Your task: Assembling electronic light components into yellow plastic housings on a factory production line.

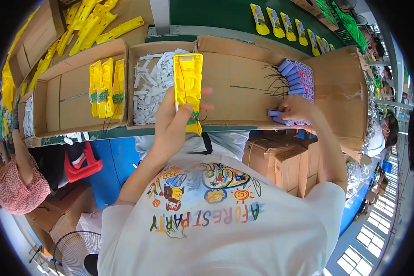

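My left hand [170, 123] is wrapped round a long yellow plastic housing [187, 76], held upright over the front edge of the boxes. A dark wire runs along its inside, and a small green circuit board shows at its lower end by my thumb. To the right, my right hand [300, 108] reaches into a cardboard box with its fingers closed on a purple cylindrical battery [274, 113] at the near end of a stack. The stacked purple batteries [295, 76] lie on their sides, thin black wires trailing to the left. My right fingertips are partly hidden.
White plastic pieces [152, 83] fill the box in the middle. Yellow housings with boards [106, 87] lie in the box at left, and more yellow parts [96, 27] are heaped behind. Several yellow units [276, 23] stand in a row on the green bench [207, 18]. A co-worker's arm [23, 154] is at far left.
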A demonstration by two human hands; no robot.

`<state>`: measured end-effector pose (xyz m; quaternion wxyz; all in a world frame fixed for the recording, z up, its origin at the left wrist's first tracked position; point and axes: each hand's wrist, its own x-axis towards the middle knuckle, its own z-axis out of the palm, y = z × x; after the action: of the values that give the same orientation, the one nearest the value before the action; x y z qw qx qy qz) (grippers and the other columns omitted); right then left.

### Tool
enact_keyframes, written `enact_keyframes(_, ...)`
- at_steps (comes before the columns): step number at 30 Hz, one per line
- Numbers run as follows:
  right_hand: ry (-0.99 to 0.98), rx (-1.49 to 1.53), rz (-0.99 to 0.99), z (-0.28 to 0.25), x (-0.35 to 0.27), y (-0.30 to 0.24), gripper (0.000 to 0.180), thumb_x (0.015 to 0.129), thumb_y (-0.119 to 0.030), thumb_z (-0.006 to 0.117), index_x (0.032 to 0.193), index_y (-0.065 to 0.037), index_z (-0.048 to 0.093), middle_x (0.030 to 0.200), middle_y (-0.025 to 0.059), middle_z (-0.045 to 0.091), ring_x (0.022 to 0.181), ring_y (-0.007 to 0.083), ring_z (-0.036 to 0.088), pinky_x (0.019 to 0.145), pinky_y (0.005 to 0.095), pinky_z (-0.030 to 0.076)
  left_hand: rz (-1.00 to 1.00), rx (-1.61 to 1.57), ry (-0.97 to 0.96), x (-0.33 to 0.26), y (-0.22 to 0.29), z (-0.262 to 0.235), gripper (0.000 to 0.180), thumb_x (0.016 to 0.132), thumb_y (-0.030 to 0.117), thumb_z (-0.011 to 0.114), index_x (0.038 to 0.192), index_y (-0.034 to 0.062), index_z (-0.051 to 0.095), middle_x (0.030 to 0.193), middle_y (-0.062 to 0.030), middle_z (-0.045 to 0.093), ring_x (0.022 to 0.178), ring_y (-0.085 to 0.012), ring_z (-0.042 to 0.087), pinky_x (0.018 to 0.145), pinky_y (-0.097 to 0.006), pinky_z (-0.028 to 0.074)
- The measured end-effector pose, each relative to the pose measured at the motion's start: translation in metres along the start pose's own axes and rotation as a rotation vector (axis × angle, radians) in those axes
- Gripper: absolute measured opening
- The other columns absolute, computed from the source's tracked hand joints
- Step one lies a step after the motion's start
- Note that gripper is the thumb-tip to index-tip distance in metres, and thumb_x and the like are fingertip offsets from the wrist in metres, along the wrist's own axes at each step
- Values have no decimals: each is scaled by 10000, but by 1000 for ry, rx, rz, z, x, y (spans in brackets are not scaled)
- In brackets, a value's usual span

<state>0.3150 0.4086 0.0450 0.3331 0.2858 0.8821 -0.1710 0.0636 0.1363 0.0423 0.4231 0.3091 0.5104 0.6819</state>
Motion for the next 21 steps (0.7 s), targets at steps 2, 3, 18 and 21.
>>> enact_keyframes(2, -92, 104, -115, -5, -4, 6, 277, 667, -271, 734, 843, -62, 698, 817, 137, 672, 790, 344, 642, 670, 403, 516, -66, -119, 8, -7, 2, 5, 337, 913, 60, 376, 1246, 10, 400, 1143, -147, 593, 861, -201, 656, 744, -306, 509)
enact_keyframes(3, -89, 96, -118, -1, -2, 5, 277, 667, -271, 734, 843, -62, 698, 817, 137, 672, 790, 344, 642, 670, 403, 516, -74, -105, -9, -10, 0, 6, 336, 914, 62, 378, 1245, 14, 400, 1127, -143, 595, 834, -190, 650, 727, -306, 511)
enact_keyframes(18, 1015, 99, -1083, -27, 11, -163, 547, 648, 105, 651, 1159, -78, 585, 1126, 119, 592, 1035, 310, 607, 854, 385, 518, -251, -264, -212, -12, -18, 19, 329, 940, 68, 408, 1263, 63, 341, 993, -66, 508, 738, -124, 557, 662, -282, 497)
enact_keyframes(21, 786, 261, -1014, -25, 12, -175, 605, 670, 96, 628, 1247, -64, 536, 1216, 149, 561, 1122, 335, 570, 921, 395, 491, -263, -246, -171, -14, -13, 14, 394, 943, 64, 407, 1323, 69, 301, 994, -67, 506, 752, -116, 553, 677, -267, 489)
